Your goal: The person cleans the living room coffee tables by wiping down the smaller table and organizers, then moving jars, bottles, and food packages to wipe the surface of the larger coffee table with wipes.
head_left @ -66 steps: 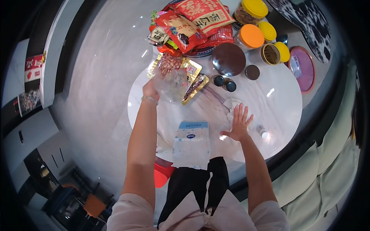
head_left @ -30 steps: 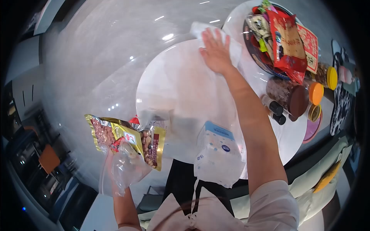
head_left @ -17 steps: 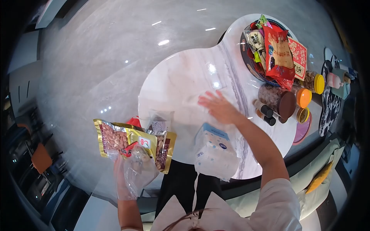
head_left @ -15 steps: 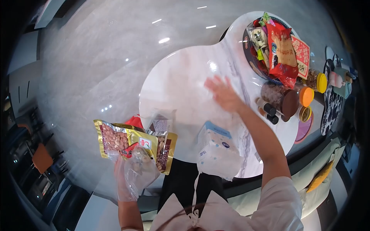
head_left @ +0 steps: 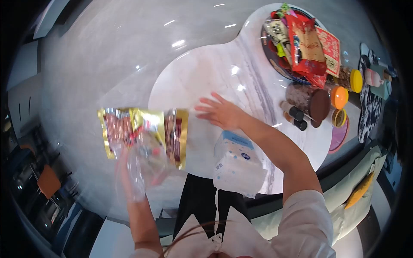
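Observation:
At the left, my left hand (head_left: 132, 174) is closed round several gold-edged snack packets. One peanut packet (head_left: 117, 127) has a window of reddish nuts; a darker nut packet (head_left: 176, 137) stands out on the right. A crumpled clear plastic bag (head_left: 144, 157) lies over the hand and the packets' lower part, blurring the fingers. My right hand (head_left: 221, 111) is over the white table (head_left: 185, 81), fingers spread and holding nothing, just right of the packets. Below it is a white and blue tissue pack (head_left: 240, 161).
A round tray (head_left: 269, 56) at the far end holds a red snack bag (head_left: 305, 43) and other packets. Near it stand a brown-lidded jar (head_left: 318, 105), an orange-lidded jar (head_left: 339, 98), a yellow-lidded jar (head_left: 355, 81) and small black-capped bottles (head_left: 296, 113). A sofa (head_left: 352, 193) is lower right.
My right hand has moved left and nearer, towards the packets. My left hand has shifted the packets slightly left and up, and they face me more squarely. The red thing behind them no longer shows.

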`<action>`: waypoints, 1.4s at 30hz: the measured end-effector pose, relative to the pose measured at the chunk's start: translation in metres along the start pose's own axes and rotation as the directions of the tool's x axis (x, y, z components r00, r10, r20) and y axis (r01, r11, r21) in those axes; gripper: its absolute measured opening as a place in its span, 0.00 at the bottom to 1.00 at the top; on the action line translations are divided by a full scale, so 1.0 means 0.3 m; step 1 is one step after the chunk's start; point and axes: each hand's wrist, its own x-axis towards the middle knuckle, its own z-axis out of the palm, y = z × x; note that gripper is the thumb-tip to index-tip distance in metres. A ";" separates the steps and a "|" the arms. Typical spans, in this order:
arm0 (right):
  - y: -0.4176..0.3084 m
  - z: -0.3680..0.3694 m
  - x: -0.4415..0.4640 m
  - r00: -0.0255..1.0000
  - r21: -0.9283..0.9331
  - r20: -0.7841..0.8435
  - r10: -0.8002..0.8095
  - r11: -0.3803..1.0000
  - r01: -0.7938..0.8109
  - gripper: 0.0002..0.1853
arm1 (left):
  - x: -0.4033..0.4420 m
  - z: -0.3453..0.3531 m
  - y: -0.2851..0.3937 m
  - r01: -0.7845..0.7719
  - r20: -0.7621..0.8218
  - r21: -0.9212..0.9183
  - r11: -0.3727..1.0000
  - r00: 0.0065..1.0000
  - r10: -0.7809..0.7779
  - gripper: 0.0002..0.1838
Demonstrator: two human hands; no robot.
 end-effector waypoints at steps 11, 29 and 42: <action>-0.195 0.092 -0.617 0.742 0.386 -0.056 0.668 0.700 -0.601 0.29 | 0.511 0.695 -0.369 -0.068 0.288 0.624 0.778 0.946 -0.149 0.16; -0.401 0.315 -0.713 -0.143 0.663 -0.047 0.989 -0.077 -0.745 0.35 | 0.037 0.982 -1.004 -0.842 0.859 0.504 -0.193 0.464 0.217 0.60; -0.400 0.318 -0.722 -0.095 0.629 0.006 0.995 -0.078 -0.774 0.35 | 0.160 0.934 -1.180 -0.835 0.782 0.540 -0.108 0.449 0.432 0.38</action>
